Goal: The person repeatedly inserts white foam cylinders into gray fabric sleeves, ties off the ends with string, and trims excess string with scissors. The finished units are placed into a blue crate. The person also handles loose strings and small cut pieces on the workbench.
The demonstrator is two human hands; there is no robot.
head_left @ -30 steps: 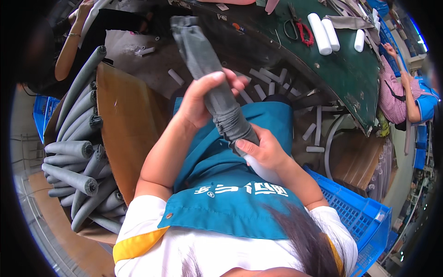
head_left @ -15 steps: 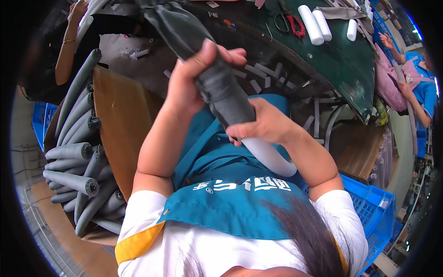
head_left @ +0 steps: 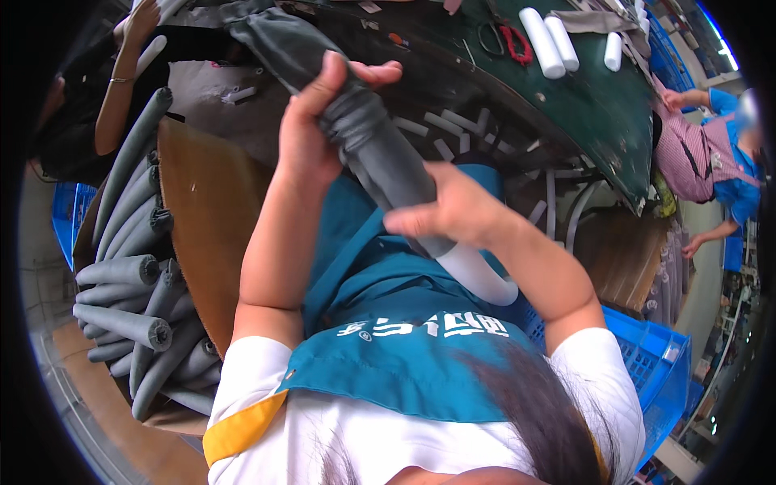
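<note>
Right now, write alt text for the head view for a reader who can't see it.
A person's left hand and right hand grip a dark grey fabric sleeve around a white tube whose bare, bent end sticks out. At left, grey fabric-covered rolls fill a cardboard box; at upper right, scissors and white cylinders lie on a green table.

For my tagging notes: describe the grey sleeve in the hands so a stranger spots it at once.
Find the teal apron at lower centre, then the left hand and right hand above it. The grey sleeve slants up leftward between them. Unlike the grey tubes in the carton at left, it has bunched wrinkles and a white tube protruding from its lower end.
</note>
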